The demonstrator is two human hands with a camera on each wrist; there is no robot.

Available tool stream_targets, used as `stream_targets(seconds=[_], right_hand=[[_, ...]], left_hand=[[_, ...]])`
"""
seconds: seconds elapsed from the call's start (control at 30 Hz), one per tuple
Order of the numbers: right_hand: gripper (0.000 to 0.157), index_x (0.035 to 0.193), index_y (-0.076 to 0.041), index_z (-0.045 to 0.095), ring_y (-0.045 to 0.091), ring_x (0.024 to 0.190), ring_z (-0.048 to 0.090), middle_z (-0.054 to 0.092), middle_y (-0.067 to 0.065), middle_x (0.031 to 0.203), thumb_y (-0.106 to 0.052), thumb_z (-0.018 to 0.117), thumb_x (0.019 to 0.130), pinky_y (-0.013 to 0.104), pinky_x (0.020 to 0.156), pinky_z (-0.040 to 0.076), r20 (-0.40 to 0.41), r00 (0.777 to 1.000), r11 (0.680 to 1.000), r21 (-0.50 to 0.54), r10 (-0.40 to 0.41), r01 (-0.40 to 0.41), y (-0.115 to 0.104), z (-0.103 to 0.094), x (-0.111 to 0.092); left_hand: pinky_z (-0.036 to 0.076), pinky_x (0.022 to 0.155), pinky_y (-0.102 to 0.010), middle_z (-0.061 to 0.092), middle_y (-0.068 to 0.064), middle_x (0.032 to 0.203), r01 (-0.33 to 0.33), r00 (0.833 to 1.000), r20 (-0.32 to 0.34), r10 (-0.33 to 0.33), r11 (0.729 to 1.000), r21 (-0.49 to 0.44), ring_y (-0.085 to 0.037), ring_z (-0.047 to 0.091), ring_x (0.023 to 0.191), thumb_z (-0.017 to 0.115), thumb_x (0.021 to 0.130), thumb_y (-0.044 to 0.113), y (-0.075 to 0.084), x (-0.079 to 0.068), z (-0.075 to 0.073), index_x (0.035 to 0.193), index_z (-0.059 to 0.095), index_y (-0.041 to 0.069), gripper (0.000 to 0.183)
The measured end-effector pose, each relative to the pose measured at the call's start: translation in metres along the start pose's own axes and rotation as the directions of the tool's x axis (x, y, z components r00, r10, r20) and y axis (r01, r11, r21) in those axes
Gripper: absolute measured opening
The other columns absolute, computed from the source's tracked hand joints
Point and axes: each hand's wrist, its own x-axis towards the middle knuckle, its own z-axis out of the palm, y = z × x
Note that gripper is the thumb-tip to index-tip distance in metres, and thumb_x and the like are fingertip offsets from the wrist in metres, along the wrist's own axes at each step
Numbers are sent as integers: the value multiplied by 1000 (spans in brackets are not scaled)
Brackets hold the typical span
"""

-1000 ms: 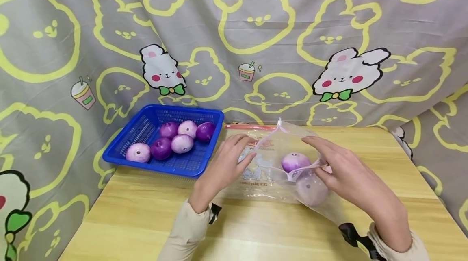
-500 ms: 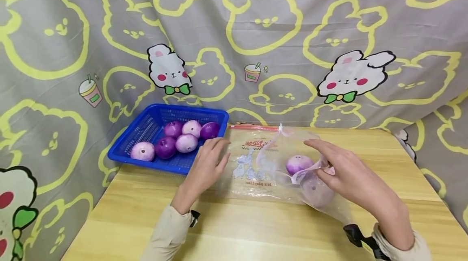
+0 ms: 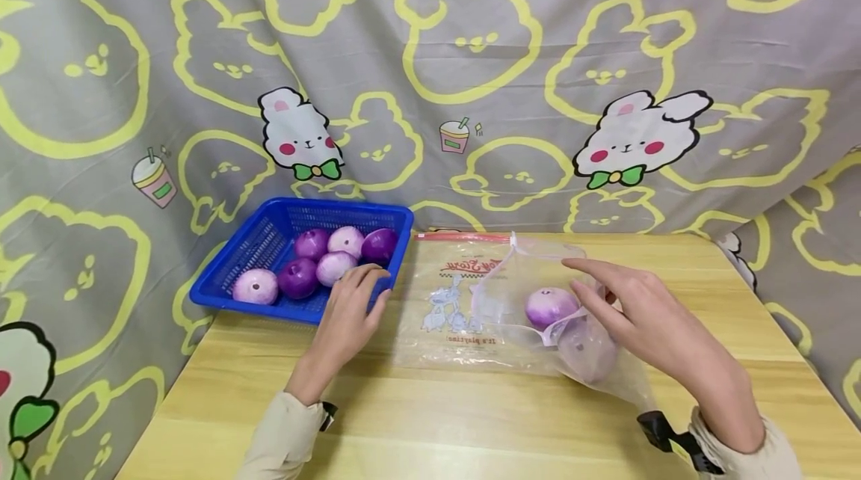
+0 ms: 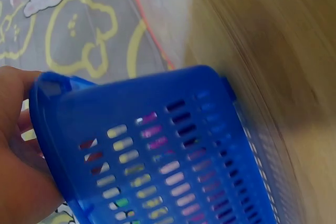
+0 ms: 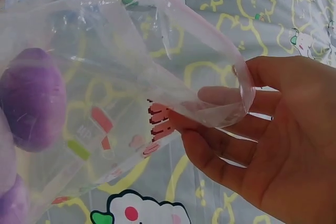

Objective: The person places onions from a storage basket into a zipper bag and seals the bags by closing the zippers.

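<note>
My left hand [image 3: 353, 308] is over the front right rim of a blue plastic basket [image 3: 269, 309], fingers loosely bent near the onions, holding nothing. In the left wrist view, part of that hand [image 4: 21, 145] shows beside the basket's rim. Several purple onions [image 3: 298, 278] lie in the basket. My right hand [image 3: 646, 315] holds the raised mouth of a clear zip bag [image 3: 501, 293]. In the right wrist view the bag's rim [image 5: 244, 95] passes between the fingers. An onion [image 3: 551, 306] and a second, hazy onion [image 3: 587, 353] sit in the bag.
Under the basket and bag is a light wooden table [image 3: 444, 420]. A grey cartoon-print curtain [image 3: 430, 188] hangs behind it and at both sides. Beneath the open bag, more printed plastic with a red zip strip [image 3: 464, 238] lies flat.
My left hand has moved left, from above the bag to the basket's rim. My right hand stays at the bag's mouth, and the onions look unmoved.
</note>
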Motion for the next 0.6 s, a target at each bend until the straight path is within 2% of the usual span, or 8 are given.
stream_targets(seconds=[0.2,0.47,0.6], right_hand=[[37,137,-10,59,6,65,49,63,-5,89,-18,53,101,26,62,42,-13,1000,999,-49,-8,8,5,-1,-2],[38,135,-6,59,2,58,42,51,-8,73,-12,57,98,23,53,37,-41,998,996,-79,-42,39,12,-1,-3],[38,135,-6,59,2,56,39,50,-8,72,-12,57,97,23,51,35,-46,998,995,-90,-39,35,15,0,-3]], left_hand=[[46,91,-53,65,-12,115,19,1000,-15,-19,1000,5,-33,58,110,69,92,14,-12,-4,-6,110,68,5,20],[47,82,-53,66,-12,112,49,998,-41,-48,999,20,-34,59,108,71,89,11,-28,-1,-17,109,67,7,20],[47,85,-54,65,-15,112,69,996,-49,-68,997,22,-36,58,107,72,86,7,-38,3,-19,106,67,5,21]])
